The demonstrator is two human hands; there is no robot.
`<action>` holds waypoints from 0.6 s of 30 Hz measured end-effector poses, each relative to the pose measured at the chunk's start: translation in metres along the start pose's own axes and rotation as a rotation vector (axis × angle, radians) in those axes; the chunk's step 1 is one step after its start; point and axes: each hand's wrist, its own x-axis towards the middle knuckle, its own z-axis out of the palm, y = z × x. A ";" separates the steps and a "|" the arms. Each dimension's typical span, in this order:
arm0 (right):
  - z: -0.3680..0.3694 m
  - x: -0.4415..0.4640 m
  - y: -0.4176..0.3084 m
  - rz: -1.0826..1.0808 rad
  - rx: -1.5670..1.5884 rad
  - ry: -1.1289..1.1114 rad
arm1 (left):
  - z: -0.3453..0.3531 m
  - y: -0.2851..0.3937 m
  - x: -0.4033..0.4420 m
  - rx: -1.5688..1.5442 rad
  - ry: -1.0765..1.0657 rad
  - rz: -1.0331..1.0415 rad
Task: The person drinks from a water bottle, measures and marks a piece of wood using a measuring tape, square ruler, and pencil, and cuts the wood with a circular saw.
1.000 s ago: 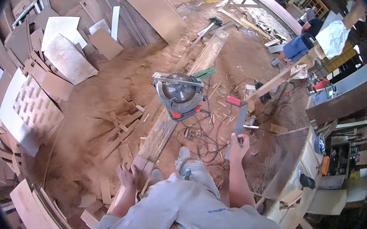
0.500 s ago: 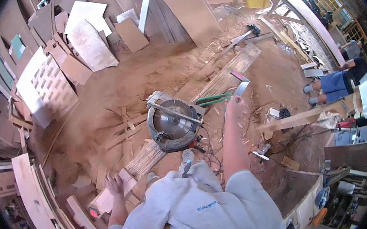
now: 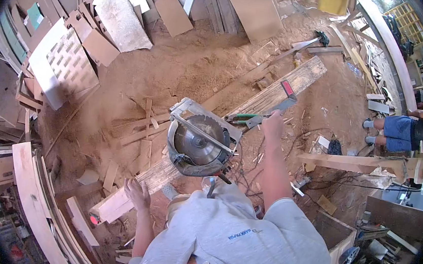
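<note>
My right hand (image 3: 273, 125) is closed around the blade end of a try square (image 3: 288, 90) with a red-faced stock, above a rough wooden plank (image 3: 276, 90). A green-handled tool (image 3: 245, 118) lies beside that hand; its kind and whether my fingers touch it are unclear. To its left, a circular saw (image 3: 199, 142) rests across the plank, its toothed blade exposed and facing up. My left hand (image 3: 137, 194), fingers apart, is at a pale timber piece (image 3: 115, 205) near the plank's lower end; contact is unclear.
Boards and panels (image 3: 123, 21) lean at the upper left. Long curved pieces (image 3: 33, 186) stand at the lower left. Cables and wood scraps litter the dusty floor at right. Another person (image 3: 400, 132) is at the far right, near a long beam (image 3: 356, 161). A wooden box (image 3: 336, 235) stands lower right.
The view has shifted. My left hand has moved up and right along the timber. The try square has tilted in my right hand, and the green handles appear closer together.
</note>
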 end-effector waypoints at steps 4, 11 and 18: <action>-0.018 0.021 -0.020 0.013 -0.128 -0.125 | -0.002 -0.013 0.001 0.021 -0.002 -0.055; -0.005 0.068 -0.028 -0.322 -0.327 -0.291 | -0.003 -0.034 -0.009 0.064 0.031 -0.088; 0.040 0.089 0.019 -0.444 -0.272 -0.099 | -0.010 -0.056 -0.011 0.060 0.048 -0.071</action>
